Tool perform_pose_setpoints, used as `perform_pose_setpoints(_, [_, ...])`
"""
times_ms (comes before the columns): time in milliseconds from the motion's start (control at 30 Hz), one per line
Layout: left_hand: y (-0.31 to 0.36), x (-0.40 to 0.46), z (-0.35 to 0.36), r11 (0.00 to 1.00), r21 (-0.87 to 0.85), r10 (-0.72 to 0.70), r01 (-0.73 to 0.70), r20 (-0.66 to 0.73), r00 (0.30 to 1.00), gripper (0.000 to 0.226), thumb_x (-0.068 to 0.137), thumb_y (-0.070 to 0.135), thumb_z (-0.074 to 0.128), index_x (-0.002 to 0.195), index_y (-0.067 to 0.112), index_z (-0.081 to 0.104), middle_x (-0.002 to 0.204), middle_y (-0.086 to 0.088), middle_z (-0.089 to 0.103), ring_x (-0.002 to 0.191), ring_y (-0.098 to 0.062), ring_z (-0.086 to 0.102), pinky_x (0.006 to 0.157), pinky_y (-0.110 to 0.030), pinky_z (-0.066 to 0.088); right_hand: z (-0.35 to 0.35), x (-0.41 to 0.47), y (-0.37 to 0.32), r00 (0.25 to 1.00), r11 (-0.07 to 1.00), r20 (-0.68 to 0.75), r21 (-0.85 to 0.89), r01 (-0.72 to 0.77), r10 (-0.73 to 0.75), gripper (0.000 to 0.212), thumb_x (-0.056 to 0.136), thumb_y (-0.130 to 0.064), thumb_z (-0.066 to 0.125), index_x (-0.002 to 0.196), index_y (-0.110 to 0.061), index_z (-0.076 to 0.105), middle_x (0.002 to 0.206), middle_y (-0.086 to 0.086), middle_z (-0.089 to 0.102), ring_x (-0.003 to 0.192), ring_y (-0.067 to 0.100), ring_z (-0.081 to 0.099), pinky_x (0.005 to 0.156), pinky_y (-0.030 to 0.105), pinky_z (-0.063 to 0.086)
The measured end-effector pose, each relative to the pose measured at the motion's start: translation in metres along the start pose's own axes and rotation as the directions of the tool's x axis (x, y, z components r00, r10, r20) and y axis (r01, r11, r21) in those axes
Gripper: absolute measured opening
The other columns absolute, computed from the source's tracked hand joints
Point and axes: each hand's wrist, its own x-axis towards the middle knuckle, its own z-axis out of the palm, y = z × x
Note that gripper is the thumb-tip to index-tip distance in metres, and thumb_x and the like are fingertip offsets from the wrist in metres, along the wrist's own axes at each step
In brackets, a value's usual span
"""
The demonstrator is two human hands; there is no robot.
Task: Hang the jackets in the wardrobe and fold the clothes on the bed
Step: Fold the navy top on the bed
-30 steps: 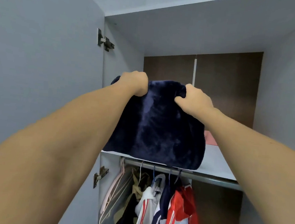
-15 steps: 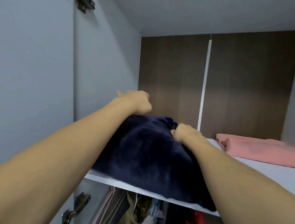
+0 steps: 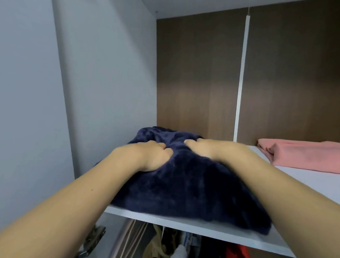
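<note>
- I see a folded navy fleece garment [image 3: 185, 183] lying on the white upper shelf [image 3: 198, 227] of the wardrobe, at the shelf's left end, close to the grey side wall [image 3: 108, 73].
- Its near edge reaches the shelf's front lip, and at the right a corner hangs slightly over it.
- My left hand [image 3: 152, 156] rests on top of the garment toward its left side, fingers curled and bunching the fabric into a fold.
- My right hand [image 3: 206, 147] lies on the garment's far top; its fingers bend down into the pile, but I cannot tell whether they grip it or only press on it.
- Both forearms reach in from the near corners, and the two hands sit near each other without touching.
- A folded pink garment [image 3: 309, 156] lies far right on the same shelf, well apart from the navy one.
- Below the shelf I see hanging clothes [image 3: 177, 255], among them tan, white and red pieces.
- The back panel [image 3: 198, 74] is brown wood grain with a white vertical strip [image 3: 241, 73].
</note>
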Motion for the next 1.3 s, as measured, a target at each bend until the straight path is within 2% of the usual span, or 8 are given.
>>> perform_pose_setpoints(267, [-0.033, 0.017, -0.009, 0.991, 0.042, -0.129, 0.126, 0.054, 0.990, 0.060, 0.097, 0.055, 0.019, 0.153, 0.034, 0.021, 0.162, 0.004, 0.016, 0.148, -0.025, 0.017, 0.120, -0.049, 0.012, 0.025, 0.015, -0.031, 0.994, 0.981, -0.024, 0.166, -0.103, 0.108, 0.067, 0.097, -0.057, 0.016, 0.156, -0.024, 0.013, 0.161, 0.007, 0.022, 0.143, 0.035, 0.027, 0.111, 0.050, 0.024])
perform_pose_setpoints(467, [-0.029, 0.016, -0.004, 0.987, -0.146, -0.068, 0.072, 0.035, 0.997, 0.052, 0.102, 0.041, 0.024, 0.151, 0.025, 0.031, 0.160, 0.000, 0.024, 0.146, -0.024, 0.022, 0.118, -0.042, 0.013, 0.027, 0.009, -0.012, 0.999, 0.983, -0.012, 0.175, 0.047, -0.045, 0.063, 0.102, -0.053, 0.016, 0.156, -0.022, 0.010, 0.163, 0.003, 0.015, 0.146, 0.029, 0.022, 0.113, 0.043, 0.019])
perform_pose_setpoints(600, [-0.031, 0.014, 0.003, 0.998, -0.045, -0.049, 0.050, 0.018, 0.999, 0.047, 0.106, 0.033, 0.023, 0.146, 0.015, 0.038, 0.157, -0.005, 0.028, 0.144, -0.027, 0.026, 0.119, -0.045, 0.017, 0.022, -0.003, 0.022, 0.985, 0.982, -0.007, 0.088, 0.170, -0.170, 0.051, 0.105, -0.046, 0.011, 0.140, -0.023, 0.040, 0.158, 0.003, 0.028, 0.143, 0.020, 0.028, 0.117, 0.036, 0.017])
perform_pose_setpoints(767, [-0.026, 0.014, -0.001, 0.998, 0.008, -0.065, 0.065, -0.011, 0.998, 0.052, 0.104, 0.042, 0.021, 0.150, 0.021, 0.032, 0.159, -0.003, 0.026, 0.144, -0.025, 0.026, 0.117, -0.042, 0.016, -0.006, -0.015, 0.029, 0.997, 0.970, -0.072, -0.244, 0.007, -0.025, 0.054, 0.104, -0.047, 0.019, 0.148, -0.024, 0.040, 0.156, 0.002, 0.033, 0.143, 0.023, 0.031, 0.119, 0.049, 0.015])
perform_pose_setpoints(867, [-0.025, 0.015, -0.002, 0.997, -0.016, -0.074, 0.074, -0.011, 0.997, 0.053, 0.103, 0.043, 0.022, 0.150, 0.022, 0.033, 0.158, -0.003, 0.028, 0.143, -0.025, 0.029, 0.116, -0.043, 0.018, -0.026, -0.029, 0.005, 0.996, 0.994, -0.054, 0.076, 0.081, -0.077, 0.053, 0.098, -0.054, 0.033, 0.126, -0.019, 0.062, 0.140, 0.006, 0.054, 0.123, 0.025, 0.053, 0.109, 0.042, 0.035])
perform_pose_setpoints(967, [-0.025, 0.010, 0.000, 0.998, -0.043, -0.057, 0.056, -0.025, 0.998, 0.052, 0.103, 0.042, 0.022, 0.149, 0.022, 0.035, 0.158, -0.003, 0.028, 0.143, -0.026, 0.028, 0.115, -0.042, 0.019, -0.014, -0.039, -0.024, 0.994, 0.994, 0.064, 0.071, 0.081, -0.085, 0.074, 0.093, -0.069, 0.023, 0.147, -0.021, 0.042, 0.154, 0.004, 0.037, 0.139, 0.026, 0.037, 0.117, 0.043, 0.023])
perform_pose_setpoints(1133, [-0.019, 0.003, 0.004, 0.999, 0.002, -0.037, 0.038, -0.069, 0.997, 0.050, 0.106, 0.029, 0.019, 0.150, 0.012, 0.032, 0.160, -0.008, 0.024, 0.145, -0.028, 0.024, 0.118, -0.042, 0.017, 0.045, -0.033, -0.020, 0.989, 0.995, -0.110, -0.041, 0.093, -0.097, 0.070, 0.102, -0.054, 0.017, 0.156, -0.009, 0.010, 0.164, 0.010, 0.004, 0.151, 0.026, 0.004, 0.121, 0.047, 0.009])
perform_pose_setpoints(1300, [-0.007, -0.021, -0.001, 0.993, -0.098, -0.082, 0.066, -0.172, 0.982, 0.044, 0.106, 0.019, 0.022, 0.144, 0.006, 0.041, 0.154, -0.012, 0.036, 0.139, -0.027, 0.036, 0.111, -0.033, 0.026, 0.028, -0.048, -0.022, 0.990, 0.993, -0.106, -0.091, 0.079, -0.089, 0.072, 0.100, -0.056, 0.019, 0.152, -0.006, 0.023, 0.161, 0.013, 0.019, 0.147, 0.029, 0.020, 0.118, 0.047, 0.019])
